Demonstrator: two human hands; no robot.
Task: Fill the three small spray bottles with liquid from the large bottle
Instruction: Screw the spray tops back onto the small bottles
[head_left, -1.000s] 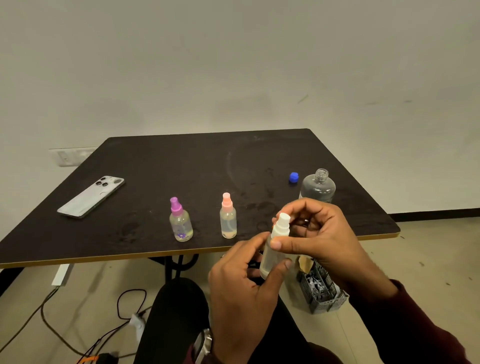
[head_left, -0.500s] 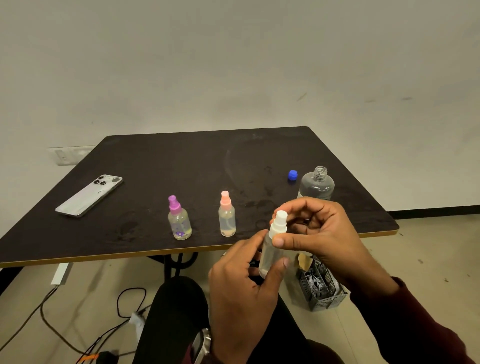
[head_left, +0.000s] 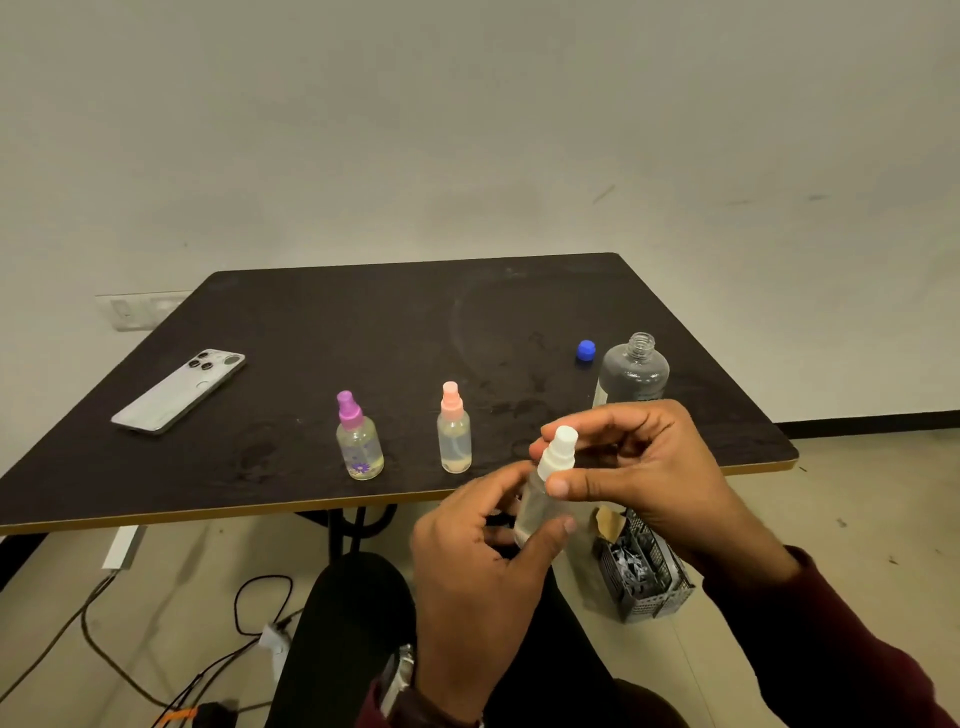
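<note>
1. The left hand (head_left: 467, 561) grips the clear body of the white-capped spray bottle (head_left: 543, 499), fingers (head_left: 558, 530) curled round its lower part, in front of the table's near edge.
2. The right hand (head_left: 639, 467) pinches that bottle's white cap (head_left: 560, 449) between thumb and fingertips.
3. Beyond the right hand's fingers, the large bottle (head_left: 634, 371) stands open-necked on the table (head_left: 363, 332); its lower part is hidden behind the hand.
4. The blue cap (head_left: 585, 351) lies just left of the large bottle's neck.
5. Left of the held bottle, the pink-capped spray bottle (head_left: 453, 428) stands upright near the table edge; the purple-capped spray bottle (head_left: 358, 439) stands further left.
6. A phone (head_left: 179, 389) lies well away from both hands, at the table's far left.
</note>
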